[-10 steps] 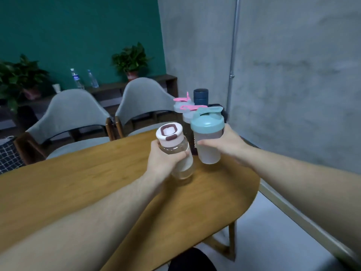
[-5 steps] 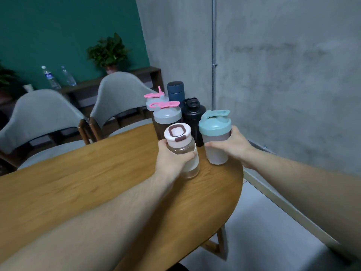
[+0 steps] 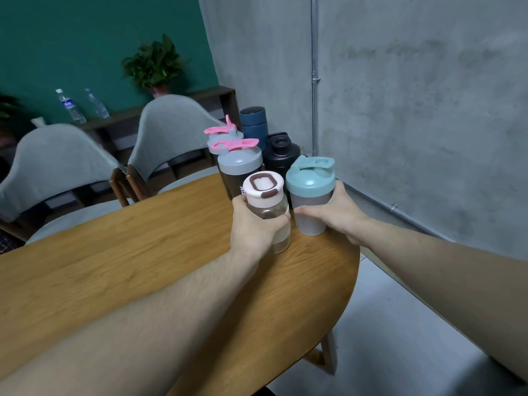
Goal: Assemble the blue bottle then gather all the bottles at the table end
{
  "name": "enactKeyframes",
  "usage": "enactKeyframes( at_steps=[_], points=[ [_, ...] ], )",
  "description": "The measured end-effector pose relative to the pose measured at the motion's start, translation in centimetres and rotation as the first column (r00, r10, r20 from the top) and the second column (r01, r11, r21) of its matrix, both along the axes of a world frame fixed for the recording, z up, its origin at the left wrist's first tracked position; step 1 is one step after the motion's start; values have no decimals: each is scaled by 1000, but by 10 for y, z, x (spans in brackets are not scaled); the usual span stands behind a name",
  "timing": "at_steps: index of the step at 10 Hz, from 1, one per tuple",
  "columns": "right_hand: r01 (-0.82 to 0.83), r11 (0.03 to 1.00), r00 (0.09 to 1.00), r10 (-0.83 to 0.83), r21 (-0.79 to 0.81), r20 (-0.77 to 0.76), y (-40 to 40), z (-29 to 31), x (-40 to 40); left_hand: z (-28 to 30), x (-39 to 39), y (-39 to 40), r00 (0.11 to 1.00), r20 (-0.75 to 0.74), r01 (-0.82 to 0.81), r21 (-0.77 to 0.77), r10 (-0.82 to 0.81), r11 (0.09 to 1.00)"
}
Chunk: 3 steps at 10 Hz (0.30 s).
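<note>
Nearest on the wooden table [image 3: 143, 252], the left hand [image 3: 253, 227] clasps a clear bottle [image 3: 268, 207] with a pink lid, which looks empty. Just right of it, the right hand [image 3: 334, 212] grips the blue bottle [image 3: 310, 192], lid on, apparently assembled; its frosted wall hides any contents. Gathering seems nearly finished: both need setting down against the cluster behind — two pink-lidded shakers [image 3: 238, 161], a black bottle [image 3: 281, 155] and a navy flask [image 3: 253, 120].
</note>
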State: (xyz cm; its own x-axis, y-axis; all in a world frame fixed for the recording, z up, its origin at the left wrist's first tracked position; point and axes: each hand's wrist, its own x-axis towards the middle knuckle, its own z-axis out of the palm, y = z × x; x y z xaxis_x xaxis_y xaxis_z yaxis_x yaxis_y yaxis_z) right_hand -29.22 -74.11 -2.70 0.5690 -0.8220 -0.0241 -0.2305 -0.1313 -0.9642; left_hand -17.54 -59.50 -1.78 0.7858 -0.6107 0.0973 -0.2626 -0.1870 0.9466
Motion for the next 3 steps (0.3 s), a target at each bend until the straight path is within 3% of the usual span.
enactKeyframes(
  at_steps=[3],
  points=[
    [-28, 999, 984, 33, 28, -174, 13, 12, -18, 10, 1, 5, 997, -56, 50, 106, -44, 993]
  ],
)
